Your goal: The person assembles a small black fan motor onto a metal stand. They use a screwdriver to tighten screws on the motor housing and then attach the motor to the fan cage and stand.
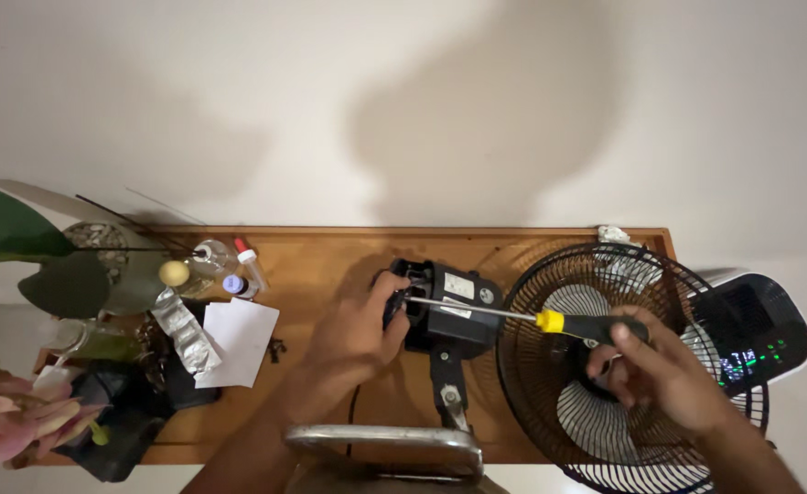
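Note:
A black fan motor housing [454, 306] lies on its side on the wooden table [330, 252]. My left hand [358, 334] grips its left end, fingers wrapped over the edge. My right hand [655, 366] holds a screwdriver [550, 320] with a black and yellow handle. Its long shaft runs left, and the tip rests at the housing's left end next to my left fingers. The round black fan grille [623, 361] with pale blades lies on the table's right end, under my right hand.
At the table's left stand small bottles [239, 274], a white paper sheet [237, 340], a foil strip [184, 331], small dark screws [277, 348] and a leafy plant with pink flowers [19, 402]. A white device with green lights [760, 334] sits at far right. A metal chair back [381, 444] is nearest me.

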